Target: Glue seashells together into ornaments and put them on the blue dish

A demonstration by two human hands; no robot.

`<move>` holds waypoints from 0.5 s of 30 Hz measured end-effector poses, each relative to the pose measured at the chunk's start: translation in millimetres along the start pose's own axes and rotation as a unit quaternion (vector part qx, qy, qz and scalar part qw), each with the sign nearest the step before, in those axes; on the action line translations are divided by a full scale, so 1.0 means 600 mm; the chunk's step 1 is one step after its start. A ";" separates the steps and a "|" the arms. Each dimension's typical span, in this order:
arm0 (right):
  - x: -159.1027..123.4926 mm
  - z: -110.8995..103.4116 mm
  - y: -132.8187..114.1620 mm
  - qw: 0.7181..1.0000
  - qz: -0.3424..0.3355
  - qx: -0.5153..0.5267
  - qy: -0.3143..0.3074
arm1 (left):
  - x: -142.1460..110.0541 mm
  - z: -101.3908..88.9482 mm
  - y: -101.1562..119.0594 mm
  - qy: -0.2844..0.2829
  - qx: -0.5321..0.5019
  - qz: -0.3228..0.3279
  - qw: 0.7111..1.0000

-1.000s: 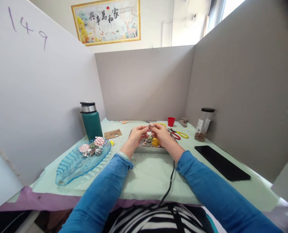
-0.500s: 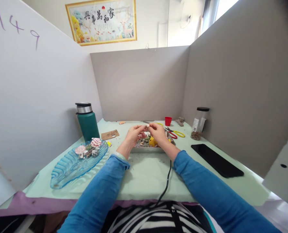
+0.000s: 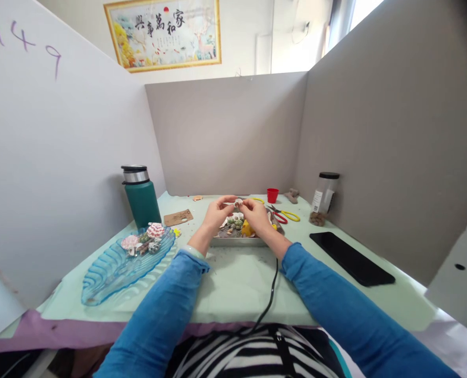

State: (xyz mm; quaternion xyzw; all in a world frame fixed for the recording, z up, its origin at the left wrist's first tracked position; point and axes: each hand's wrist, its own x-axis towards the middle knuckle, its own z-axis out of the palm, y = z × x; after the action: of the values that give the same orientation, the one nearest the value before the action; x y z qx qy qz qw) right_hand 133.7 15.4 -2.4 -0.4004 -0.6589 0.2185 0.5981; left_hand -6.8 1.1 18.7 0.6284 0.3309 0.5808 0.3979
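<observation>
Between my fingertips, above the metal tray (image 3: 239, 242), is a small whitish-brown shell (image 3: 238, 203). My left hand (image 3: 218, 214) pinches it from the left. From the right, the fingers of my right hand (image 3: 256, 214) close on its other side. In the tray beneath lie greenish shells (image 3: 236, 224), a yellow piece (image 3: 247, 229) and other small pieces, partly covered by my right hand and wrist. The exact kind of shell is too small to make out.
At left, a blue glass dish (image 3: 111, 278) bears several shells, beside a green bottle (image 3: 141, 202) and brown card (image 3: 178, 217). Rightward are red-and-yellow-handled pliers (image 3: 288, 216), a red cup (image 3: 272, 196), a clear jar (image 3: 323, 202) and a black phone (image 3: 351, 258). A black cable (image 3: 272, 294) crosses the front.
The shell has been turned between my fingers and shows more of its surface. My left fingers have straightened a little; both hands stay above the tray.
</observation>
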 end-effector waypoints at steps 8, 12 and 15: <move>0.000 0.002 0.004 1.000 0.010 -0.014 -0.014 | 0.004 -0.003 -0.009 -0.027 0.037 0.021 0.999; -0.002 0.002 0.002 0.999 0.007 -0.029 -0.026 | 0.003 -0.002 -0.009 -0.026 0.010 -0.009 1.000; -0.005 0.000 -0.003 0.997 -0.010 -0.058 -0.043 | 0.003 -0.005 -0.011 0.000 -0.025 -0.048 0.999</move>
State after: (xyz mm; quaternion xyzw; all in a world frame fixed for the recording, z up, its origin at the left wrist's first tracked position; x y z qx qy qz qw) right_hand 133.0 12.1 -2.7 -0.4181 -0.6996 0.1913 0.5470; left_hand -9.1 5.8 13.6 0.6017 0.3462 0.5692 0.4405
